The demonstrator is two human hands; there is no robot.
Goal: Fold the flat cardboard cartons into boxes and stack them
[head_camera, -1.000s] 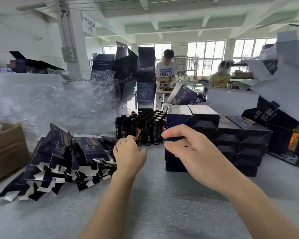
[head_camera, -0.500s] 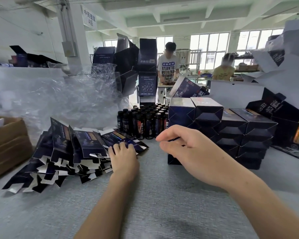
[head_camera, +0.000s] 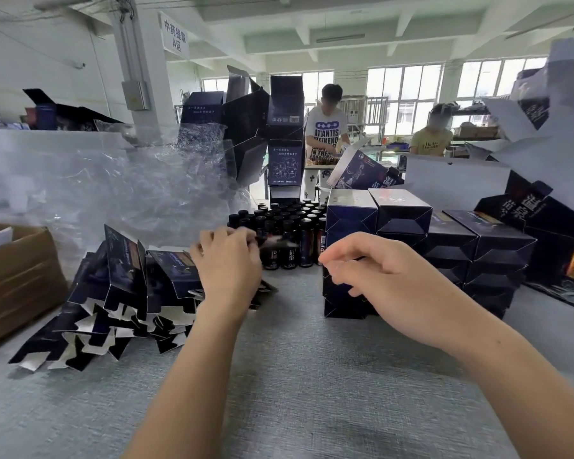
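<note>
The left hand [head_camera: 227, 265] is gripping a blurred flat carton [head_camera: 279, 244] right of the pile [head_camera: 113, 293], its length pointing toward the right hand [head_camera: 378, 276], which is hanging loosely curled and empty before the stacked boxes [head_camera: 350, 213].

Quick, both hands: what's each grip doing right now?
Left hand: fingers curled round a flat carton, which is motion-blurred.
Right hand: open, fingers loosely curled, holding nothing.
</note>
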